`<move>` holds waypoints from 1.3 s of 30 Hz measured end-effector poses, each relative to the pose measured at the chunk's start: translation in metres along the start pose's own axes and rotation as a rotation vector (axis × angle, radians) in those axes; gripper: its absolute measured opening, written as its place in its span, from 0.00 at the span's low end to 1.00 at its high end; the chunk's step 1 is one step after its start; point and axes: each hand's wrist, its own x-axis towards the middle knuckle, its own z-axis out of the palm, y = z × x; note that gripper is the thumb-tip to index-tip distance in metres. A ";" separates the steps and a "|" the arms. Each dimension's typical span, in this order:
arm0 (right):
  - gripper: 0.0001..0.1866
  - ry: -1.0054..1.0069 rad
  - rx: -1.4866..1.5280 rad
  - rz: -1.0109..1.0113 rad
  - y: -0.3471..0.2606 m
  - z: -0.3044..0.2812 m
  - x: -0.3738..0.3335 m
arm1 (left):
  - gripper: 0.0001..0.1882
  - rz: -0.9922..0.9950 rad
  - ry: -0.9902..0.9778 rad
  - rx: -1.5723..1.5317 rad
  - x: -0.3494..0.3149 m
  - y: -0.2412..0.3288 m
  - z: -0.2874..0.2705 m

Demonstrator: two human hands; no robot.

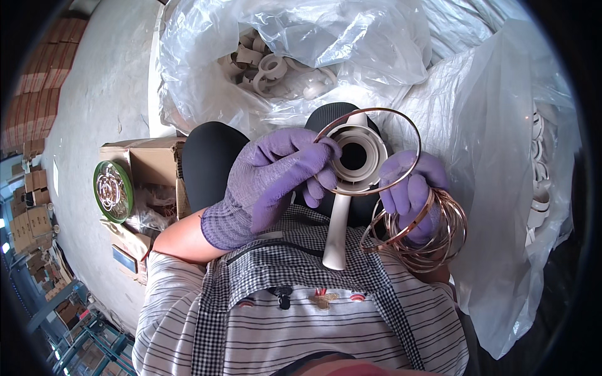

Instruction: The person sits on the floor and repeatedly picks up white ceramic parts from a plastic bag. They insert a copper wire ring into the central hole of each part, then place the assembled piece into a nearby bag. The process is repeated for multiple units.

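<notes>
In a purple knit glove, my left hand [282, 172] is closed, pinching the left edge of a thin copper-coloured ring [407, 116]. That ring stands tilted around the round head of a white plastic housing [380, 153], apart from most of its rim. The housing's handle [338, 235] points down toward my lap. My right hand [411, 182], gloved the same way, is curled at the right side of the housing and appears to grip it, though its fingertips are partly hidden. Several more metal rings [461, 219] hang looped around my right hand and wrist.
Ahead, a plastic-lined container [207, 37] holds white plastic parts [269, 66]. A clear bag [501, 188] with more white parts stands at right. To my left are a cardboard box [157, 160] and a green-rimmed round dish [128, 188] with rings. Stacked cartons [44, 69] stand farther left.
</notes>
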 end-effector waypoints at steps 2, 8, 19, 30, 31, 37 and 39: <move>0.09 0.085 -0.093 0.030 -0.001 0.011 0.000 | 0.12 0.001 0.008 0.016 -0.001 0.000 0.001; 0.08 0.013 0.112 0.041 0.005 -0.006 0.000 | 0.12 -0.050 -0.022 -0.029 -0.002 0.005 0.003; 0.17 -0.280 0.511 0.091 0.013 -0.026 0.012 | 0.15 -0.103 -0.097 -0.131 -0.003 0.003 0.003; 0.18 -0.208 0.447 0.079 0.015 -0.031 0.007 | 0.17 -0.039 -0.118 0.048 -0.002 0.002 0.004; 0.18 -0.200 0.458 0.084 0.014 -0.029 0.006 | 0.16 -0.025 -0.116 0.037 -0.002 0.001 0.004; 0.19 -0.289 0.566 0.020 0.022 -0.031 0.010 | 0.14 0.031 -0.146 0.063 -0.001 0.000 0.006; 0.20 -0.314 0.623 0.022 0.024 -0.032 0.012 | 0.14 0.025 -0.156 0.086 -0.001 0.003 0.006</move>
